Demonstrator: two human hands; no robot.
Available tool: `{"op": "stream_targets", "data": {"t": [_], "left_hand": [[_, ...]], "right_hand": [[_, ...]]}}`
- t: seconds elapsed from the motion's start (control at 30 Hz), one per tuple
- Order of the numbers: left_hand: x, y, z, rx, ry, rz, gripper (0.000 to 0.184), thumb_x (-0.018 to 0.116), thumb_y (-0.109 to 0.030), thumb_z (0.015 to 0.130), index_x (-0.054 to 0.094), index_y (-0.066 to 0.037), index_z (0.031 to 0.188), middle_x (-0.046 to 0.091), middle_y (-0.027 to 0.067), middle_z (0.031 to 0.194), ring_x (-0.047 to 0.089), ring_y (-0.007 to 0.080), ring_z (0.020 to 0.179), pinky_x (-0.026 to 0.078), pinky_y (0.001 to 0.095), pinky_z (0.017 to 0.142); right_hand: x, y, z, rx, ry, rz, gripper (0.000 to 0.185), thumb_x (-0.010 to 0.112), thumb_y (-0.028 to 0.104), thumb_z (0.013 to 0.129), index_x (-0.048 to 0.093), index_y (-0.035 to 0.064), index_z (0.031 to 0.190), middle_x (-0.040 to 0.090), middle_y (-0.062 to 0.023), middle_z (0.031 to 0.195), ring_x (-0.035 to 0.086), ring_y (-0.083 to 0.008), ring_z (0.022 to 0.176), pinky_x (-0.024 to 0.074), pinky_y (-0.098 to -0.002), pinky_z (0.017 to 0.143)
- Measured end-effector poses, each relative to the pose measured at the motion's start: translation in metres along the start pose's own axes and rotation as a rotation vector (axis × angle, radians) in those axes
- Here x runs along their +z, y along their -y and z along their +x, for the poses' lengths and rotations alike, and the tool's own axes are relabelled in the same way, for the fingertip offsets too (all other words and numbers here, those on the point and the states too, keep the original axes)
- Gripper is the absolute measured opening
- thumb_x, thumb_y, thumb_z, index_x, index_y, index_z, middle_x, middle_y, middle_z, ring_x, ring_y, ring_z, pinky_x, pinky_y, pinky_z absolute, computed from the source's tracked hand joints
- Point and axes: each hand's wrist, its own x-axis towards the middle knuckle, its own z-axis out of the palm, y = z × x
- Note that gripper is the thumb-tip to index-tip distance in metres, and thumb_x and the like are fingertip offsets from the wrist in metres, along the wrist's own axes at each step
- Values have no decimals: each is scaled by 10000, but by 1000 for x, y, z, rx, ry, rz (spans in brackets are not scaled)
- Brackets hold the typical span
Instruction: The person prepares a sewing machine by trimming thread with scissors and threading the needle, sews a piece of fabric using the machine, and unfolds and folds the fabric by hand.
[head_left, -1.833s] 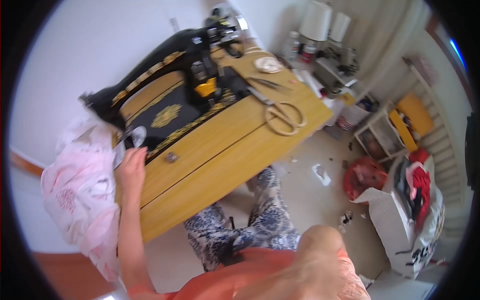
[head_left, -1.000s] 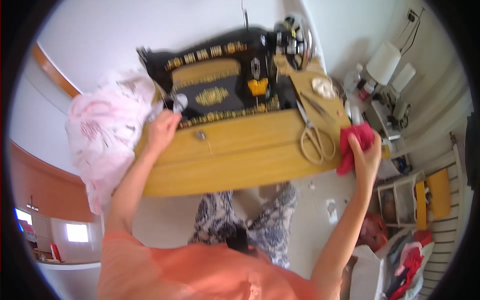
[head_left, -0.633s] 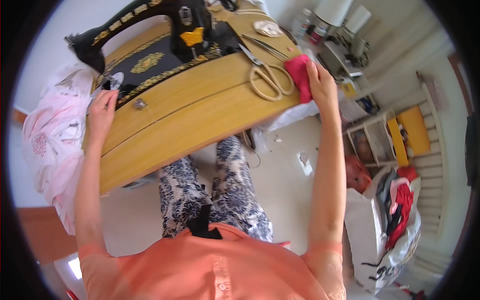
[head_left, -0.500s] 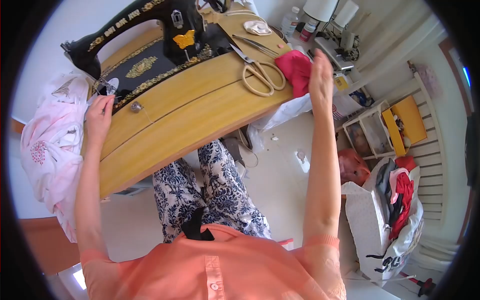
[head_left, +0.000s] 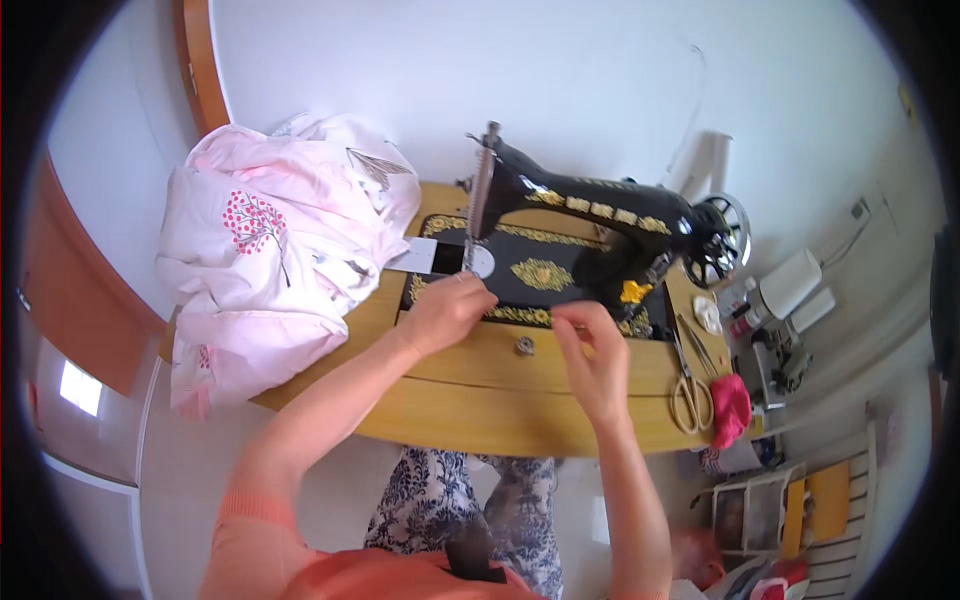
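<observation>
A black sewing machine point(head_left: 600, 205) with gold decoration stands on the wooden table point(head_left: 470, 405). My left hand point(head_left: 450, 308) is closed right beside the needle area, below the open slide plate; whatever its fingers pinch is too small to make out. To its right my right hand point(head_left: 597, 360) hovers over the machine bed's front edge, thumb and forefinger brought together, with anything between them too small to see. Between the hands and nearer me lies a small metal bobbin part point(head_left: 525, 346) on the wood.
Pink-white printed fabric point(head_left: 270, 260) is heaped at the table's left. Scissors point(head_left: 690, 395), tweezers point(head_left: 698, 345), a white bundle point(head_left: 707, 314) and a red cloth point(head_left: 731, 410) lie at the right end. Beyond stand a lamp point(head_left: 790, 284) and a white shelf unit point(head_left: 750, 515).
The view has swung left. My right hand has let go of the red cloth, left it at the table's right end, and come over beside my left hand, which stays near the needle.
</observation>
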Motion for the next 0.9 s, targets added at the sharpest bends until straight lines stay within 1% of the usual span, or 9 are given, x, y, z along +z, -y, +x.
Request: {"op": "stream_targets", "data": {"t": [0.07, 0.17, 0.23, 0.4, 0.43, 0.53, 0.63, 0.73, 0.9], "left_hand": [[-1, 0, -1, -16, 33, -10, 97, 638, -11, 686, 622, -49, 774, 575, 64, 760, 577, 259, 726, 486, 348, 609], [7, 7, -4, -8, 30, -75, 98, 620, -14, 693, 615, -51, 783, 567, 65, 779, 575, 254, 759, 490, 344, 632], [7, 12, -6, -12, 60, -105, 114, 599, -18, 688, 608, -52, 796, 555, 67, 800, 570, 242, 809, 491, 338, 671], [9, 15, -5, -60, 51, -194, 147, 606, -21, 651, 611, -52, 795, 549, 62, 793, 559, 235, 806, 490, 326, 688], [9, 15, -4, -63, 48, -203, 148, 608, -21, 650, 611, -53, 795, 549, 60, 792, 558, 233, 807, 490, 323, 686], [9, 15, -5, -99, 69, -212, 148, 615, -20, 650, 616, -55, 794, 551, 54, 790, 556, 223, 812, 490, 316, 675], [8, 14, -5, -149, 26, -201, 135, 617, -20, 658, 618, -54, 789, 558, 53, 776, 561, 224, 782, 488, 315, 656], [9, 15, -4, -206, -32, -210, 120, 628, -19, 665, 618, -53, 779, 567, 53, 756, 564, 236, 742, 484, 324, 633], [7, 19, -2, -323, -114, -280, 94, 650, 0, 687, 622, -40, 768, 589, 71, 742, 561, 256, 705, 470, 344, 598]], "right_hand": [[41, -36, 33, 129, 57, 93, 143, 632, 88, 815, 633, -4, 924, 625, -104, 832, 597, -170, 731, 470, -264, 627], [77, -65, 62, 223, 325, 78, 181, 659, 131, 803, 656, -13, 912, 634, -88, 832, 595, -148, 716, 465, -261, 627], [84, -72, 73, 256, 376, 74, 183, 674, 144, 795, 666, -16, 882, 635, -80, 827, 589, -130, 727, 459, -257, 627], [80, -75, 87, 313, 487, 127, 162, 684, 130, 786, 667, -25, 833, 627, -66, 805, 565, -98, 703, 445, -244, 631], [80, -77, 86, 346, 482, 150, 148, 678, 117, 789, 659, -27, 819, 617, -59, 816, 557, -92, 674, 446, -239, 634], [86, -76, 86, 285, 382, 17, 141, 678, 112, 788, 652, -25, 811, 612, -51, 805, 551, -81, 678, 448, -233, 628], [96, -78, 83, 321, 230, 20, 132, 677, 105, 788, 647, -22, 807, 610, -46, 760, 563, -87, 663, 455, -235, 613], [97, -80, 86, 390, 180, -1, 125, 676, 101, 787, 649, -20, 800, 611, -50, 734, 582, -99, 642, 461, -242, 588], [105, -82, 85, 283, 173, -91, 129, 687, 109, 766, 668, -15, 795, 623, -78, 751, 602, -139, 616, 466, -259, 569]]}}
